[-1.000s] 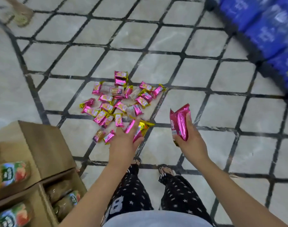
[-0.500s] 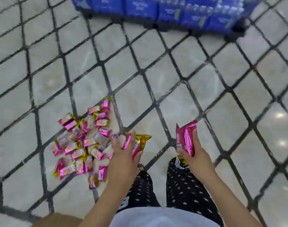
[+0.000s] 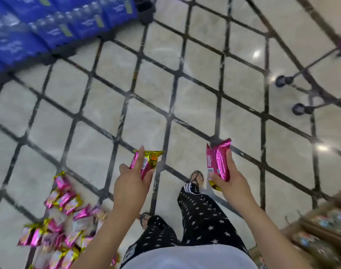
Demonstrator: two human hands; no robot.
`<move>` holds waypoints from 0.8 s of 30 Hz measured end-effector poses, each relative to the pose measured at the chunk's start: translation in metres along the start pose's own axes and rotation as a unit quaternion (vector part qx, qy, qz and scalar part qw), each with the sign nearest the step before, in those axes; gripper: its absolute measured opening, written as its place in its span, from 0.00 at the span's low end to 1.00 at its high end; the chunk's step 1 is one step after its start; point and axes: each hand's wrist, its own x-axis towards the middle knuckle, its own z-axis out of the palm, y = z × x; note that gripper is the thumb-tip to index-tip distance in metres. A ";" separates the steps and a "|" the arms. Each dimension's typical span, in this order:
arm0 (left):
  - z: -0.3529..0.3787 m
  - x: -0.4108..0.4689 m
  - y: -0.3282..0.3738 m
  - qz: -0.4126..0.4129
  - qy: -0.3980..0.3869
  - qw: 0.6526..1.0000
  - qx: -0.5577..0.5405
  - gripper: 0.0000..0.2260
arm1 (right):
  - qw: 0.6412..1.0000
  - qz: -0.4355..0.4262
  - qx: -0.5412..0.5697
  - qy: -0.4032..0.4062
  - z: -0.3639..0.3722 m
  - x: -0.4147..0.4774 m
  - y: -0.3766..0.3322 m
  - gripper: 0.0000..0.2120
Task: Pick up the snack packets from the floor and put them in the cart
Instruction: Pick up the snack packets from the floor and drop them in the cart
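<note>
Dozens yet to gather. Underfoot, tiled floor, with blue bottle packs stacked at far left, no part of the job. Of the cart only wheels and lower frame, at the right edge, well apart from the snack packets heaped on the tiles at lower left. In the left hand, a pink-and-gold packet, gripped, forefinger stretched along it; in the right hand, a pink packet, clasped upright. One apiece, carried clear of the floor, probably for dropping straight into the cart.

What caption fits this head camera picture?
Left hand and right hand hold pink snack packets; more packets lie piled on the tiled floor.
</note>
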 end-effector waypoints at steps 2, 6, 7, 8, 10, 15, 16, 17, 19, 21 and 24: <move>0.005 0.020 0.046 0.028 0.002 1.000 0.003 0.31 | 0.999 0.015 0.017 0.030 -0.029 0.016 0.015 0.41; 0.019 0.047 0.137 0.084 0.012 0.996 -0.027 0.31 | 0.995 0.021 0.050 0.087 -0.085 0.038 0.032 0.39; 0.023 0.051 0.157 0.100 0.008 0.994 -0.039 0.31 | 0.993 0.021 0.057 0.100 -0.099 0.041 0.035 0.39; 0.027 0.054 0.176 0.116 0.002 0.992 -0.042 0.31 | 0.991 0.024 0.067 0.113 -0.113 0.044 0.037 0.38; 0.035 0.061 0.209 0.136 -0.014 0.990 -0.027 0.31 | 0.983 0.033 0.114 0.139 -0.136 0.048 0.042 0.37; 0.048 0.073 0.272 0.225 -0.036 0.973 0.026 0.30 | 0.949 0.086 0.239 0.189 -0.173 0.055 0.056 0.37; 0.049 0.077 0.280 0.243 -0.043 0.969 0.021 0.30 | 0.943 0.095 0.251 0.197 -0.178 0.057 0.058 0.37; 0.050 0.081 0.288 0.255 -0.053 0.965 0.018 0.30 | 0.937 0.101 0.262 0.206 -0.182 0.059 0.061 0.37; 0.052 0.096 0.306 0.272 -0.074 0.959 0.021 0.31 | 0.924 0.116 0.285 0.228 -0.190 0.065 0.065 0.37; 0.052 0.115 0.326 0.289 -0.093 0.952 0.034 0.31 | 0.910 0.132 0.305 0.249 -0.200 0.074 0.066 0.37; 0.051 0.150 0.362 0.316 -0.112 0.941 0.042 0.31 | 0.904 0.145 0.301 0.265 -0.223 0.096 0.061 0.36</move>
